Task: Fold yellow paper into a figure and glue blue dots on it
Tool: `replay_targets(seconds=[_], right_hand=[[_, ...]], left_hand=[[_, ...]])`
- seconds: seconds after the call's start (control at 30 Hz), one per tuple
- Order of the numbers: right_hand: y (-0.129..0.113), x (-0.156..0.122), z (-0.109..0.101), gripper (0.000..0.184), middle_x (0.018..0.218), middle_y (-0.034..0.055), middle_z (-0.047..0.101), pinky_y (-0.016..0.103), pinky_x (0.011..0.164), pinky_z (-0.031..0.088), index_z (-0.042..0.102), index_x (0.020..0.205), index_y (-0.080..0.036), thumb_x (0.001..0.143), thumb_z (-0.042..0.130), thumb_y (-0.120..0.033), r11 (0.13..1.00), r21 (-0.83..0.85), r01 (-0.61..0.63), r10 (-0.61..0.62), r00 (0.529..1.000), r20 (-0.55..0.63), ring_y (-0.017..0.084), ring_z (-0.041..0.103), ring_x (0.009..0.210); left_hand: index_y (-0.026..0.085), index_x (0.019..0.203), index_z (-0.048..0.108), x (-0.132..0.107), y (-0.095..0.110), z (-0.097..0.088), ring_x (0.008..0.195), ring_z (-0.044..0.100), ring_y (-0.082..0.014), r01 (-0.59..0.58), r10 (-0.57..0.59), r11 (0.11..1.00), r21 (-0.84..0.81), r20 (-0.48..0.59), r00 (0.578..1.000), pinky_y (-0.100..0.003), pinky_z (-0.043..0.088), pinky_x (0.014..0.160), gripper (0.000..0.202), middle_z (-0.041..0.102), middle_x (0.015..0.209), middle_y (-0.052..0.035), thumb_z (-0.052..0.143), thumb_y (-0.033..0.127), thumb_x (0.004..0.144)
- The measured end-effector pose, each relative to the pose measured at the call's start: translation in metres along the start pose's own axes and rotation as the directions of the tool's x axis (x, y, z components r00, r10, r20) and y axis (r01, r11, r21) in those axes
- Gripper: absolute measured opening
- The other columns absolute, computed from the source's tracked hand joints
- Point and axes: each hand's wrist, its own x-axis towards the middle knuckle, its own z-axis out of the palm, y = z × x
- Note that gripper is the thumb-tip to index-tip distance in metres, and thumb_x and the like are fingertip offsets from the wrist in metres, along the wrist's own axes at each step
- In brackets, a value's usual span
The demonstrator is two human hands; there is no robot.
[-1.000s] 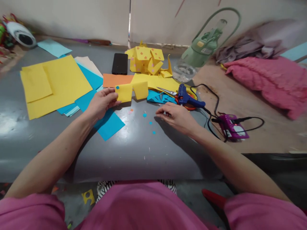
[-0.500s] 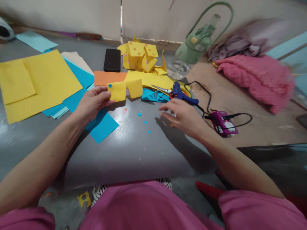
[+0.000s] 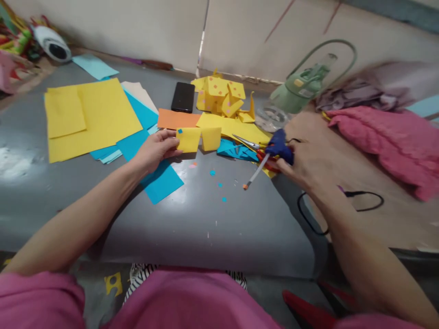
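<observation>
The left hand (image 3: 156, 148) pinches the left edge of a small folded yellow paper piece (image 3: 199, 139), which rests on the grey table (image 3: 206, 219) near its middle. The right hand (image 3: 303, 164) is closed around the blue glue gun (image 3: 279, 146), nozzle pointing down-left toward the table's centre, its tip just above the surface. The gun's black cord (image 3: 308, 214) loops over the table's right edge. Scissors (image 3: 252, 147) lie just behind the gun on blue scraps.

Between the hands and the near edge the grey surface is bare but for a few tiny paper bits. A blue sheet (image 3: 161, 180) lies under the left wrist. Large yellow sheets (image 3: 89, 116) fill the left side, a black phone (image 3: 183, 97) and a folded yellow paper model (image 3: 222, 96) sit toward the far edge, and a green bottle (image 3: 298, 91) stands near the far right corner.
</observation>
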Motion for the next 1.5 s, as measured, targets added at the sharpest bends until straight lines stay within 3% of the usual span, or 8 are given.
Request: replay_targets(seconds=[0.1,0.17,0.23,0.33,0.5,0.73,0.93,1.5], right_hand=[[-0.016,-0.007,-0.013,0.031,0.095,0.0169,0.067,0.046,0.071,0.048,0.062,0.104,-0.020,0.085,0.056,-0.045,0.964,0.262,-0.050,0.082,0.990,-0.113,0.034,0.064,0.086],[-0.041,-0.014,-0.020,0.024,0.089,0.0098,0.068,0.040,0.065,0.050,0.062,0.097,-0.024,0.089,0.051,-0.044,0.722,0.690,-0.048,0.031,0.999,0.036,0.025,0.064,0.073],[-0.073,-0.020,-0.024,0.027,0.075,0.0041,0.065,0.033,0.057,0.049,0.062,0.089,-0.023,0.089,0.052,-0.048,0.646,0.763,-0.026,-0.084,0.991,0.105,0.018,0.061,0.061],[-0.117,-0.023,-0.023,0.035,0.071,0.0040,0.065,0.030,0.053,0.046,0.067,0.092,-0.019,0.089,0.055,-0.052,0.581,0.814,-0.004,-0.273,0.941,0.199,0.016,0.057,0.057],[-0.146,-0.013,-0.010,0.036,0.082,0.0073,0.071,0.031,0.059,0.046,0.068,0.091,-0.020,0.092,0.051,-0.051,0.644,0.755,0.124,-0.374,0.912,0.169,0.018,0.059,0.064],[-0.145,-0.011,-0.001,0.036,0.069,0.0040,0.065,0.032,0.059,0.045,0.065,0.087,-0.020,0.093,0.049,-0.052,0.671,0.725,0.156,-0.397,0.901,0.174,0.020,0.058,0.064],[-0.150,-0.011,-0.002,0.036,0.074,0.0052,0.067,0.031,0.057,0.043,0.064,0.088,-0.021,0.093,0.049,-0.053,0.688,0.710,0.152,-0.376,0.911,0.169,0.019,0.058,0.065],[-0.148,-0.010,0.000,0.041,0.063,0.0021,0.059,0.030,0.057,0.036,0.063,0.077,-0.022,0.095,0.045,-0.054,0.750,0.624,0.221,-0.385,0.912,0.140,0.018,0.051,0.059]], left_hand=[[0.014,0.088,0.066,0.000,0.001,0.001,0.074,0.069,-0.0096,0.023,-0.023,1.000,0.001,0.015,1.000,-0.017,0.061,0.064,0.012,0.069,0.088,-0.0026,0.063,0.004,0.083],[0.014,0.089,0.065,0.000,0.001,0.001,0.074,0.069,-0.0096,0.030,-0.030,1.000,-0.003,0.030,0.999,-0.017,0.061,0.063,0.012,0.068,0.086,-0.0021,0.062,0.004,0.084],[0.014,0.088,0.065,0.000,0.001,0.001,0.074,0.069,-0.0093,0.021,-0.020,1.000,-0.016,0.050,0.999,-0.016,0.060,0.063,0.012,0.068,0.087,-0.0017,0.061,0.003,0.085],[0.014,0.089,0.065,0.002,0.000,0.000,0.071,0.069,-0.0087,0.014,-0.013,1.000,-0.015,0.077,0.997,-0.017,0.060,0.062,0.013,0.068,0.085,-0.0009,0.060,0.003,0.085],[0.015,0.091,0.065,0.002,0.001,0.000,0.066,0.068,-0.0089,0.031,-0.031,1.000,0.000,0.067,0.997,-0.019,0.060,0.060,0.014,0.067,0.080,0.0004,0.060,0.003,0.085],[0.014,0.095,0.064,-0.002,0.006,0.003,0.066,0.069,-0.0089,0.050,-0.051,0.999,0.019,0.091,0.995,-0.017,0.058,0.059,0.014,0.071,0.085,-0.0018,0.057,0.004,0.088],[0.015,0.096,0.063,-0.002,0.006,0.003,0.065,0.070,-0.0092,0.061,-0.066,0.997,0.052,0.096,0.993,-0.018,0.058,0.059,0.013,0.073,0.088,-0.0035,0.058,0.005,0.089],[0.014,0.096,0.064,-0.002,0.005,0.003,0.064,0.071,-0.0091,0.053,-0.057,0.997,0.050,0.100,0.993,-0.017,0.058,0.058,0.013,0.073,0.086,-0.0030,0.059,0.004,0.089]])
